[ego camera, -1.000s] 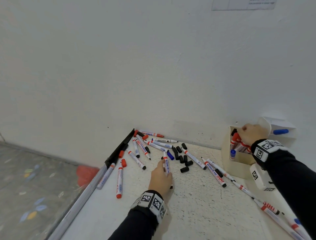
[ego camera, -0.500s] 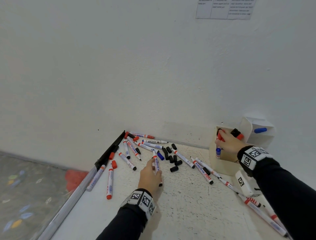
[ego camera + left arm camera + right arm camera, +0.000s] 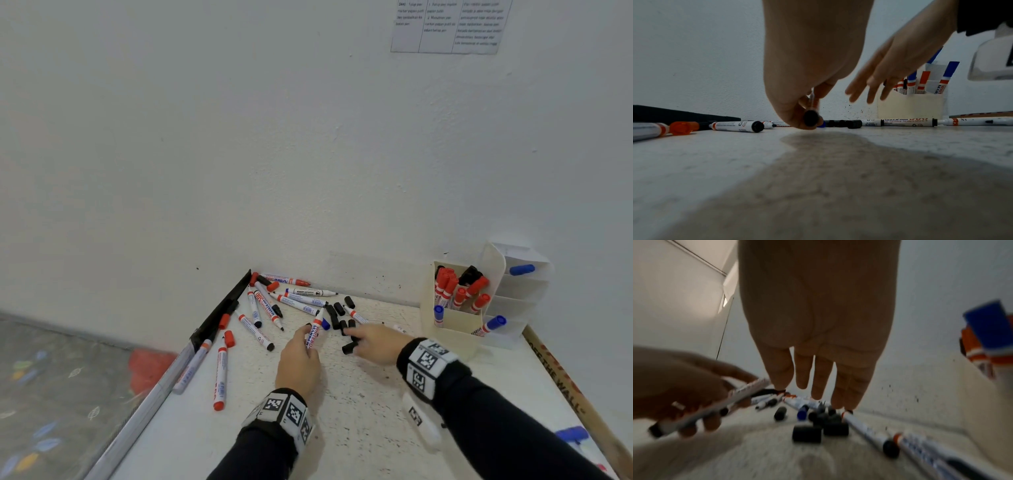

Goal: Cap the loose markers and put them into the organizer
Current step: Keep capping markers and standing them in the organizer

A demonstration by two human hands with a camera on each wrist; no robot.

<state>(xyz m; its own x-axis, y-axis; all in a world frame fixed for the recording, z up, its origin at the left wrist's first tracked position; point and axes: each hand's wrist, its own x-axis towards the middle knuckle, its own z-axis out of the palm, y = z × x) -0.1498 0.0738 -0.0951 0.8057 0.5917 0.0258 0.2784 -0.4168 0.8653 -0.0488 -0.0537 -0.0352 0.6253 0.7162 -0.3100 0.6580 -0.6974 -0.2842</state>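
Observation:
My left hand (image 3: 297, 356) grips an uncapped white marker (image 3: 314, 334) with a black end, tip pointing away; the same marker (image 3: 715, 408) shows in the right wrist view. My right hand (image 3: 371, 342) hovers with straight fingers (image 3: 818, 382) over a cluster of loose black caps (image 3: 342, 325), holding nothing. The nearest black cap (image 3: 807, 434) lies just below those fingers. More loose markers (image 3: 263, 308) and red caps (image 3: 228, 338) lie scattered toward the table's back left. The cream organizer (image 3: 448, 334) at the back right holds several capped red, black and blue markers.
The white wall runs right behind the table. A black strip (image 3: 222, 311) lines the table's left edge, with the floor below. A wooden stick (image 3: 565, 383) lies along the right edge. More markers (image 3: 906, 122) lie in front of the organizer.
My right hand left the organizer and swung left and down to the black caps. My left hand lifted the marker slightly off the table.

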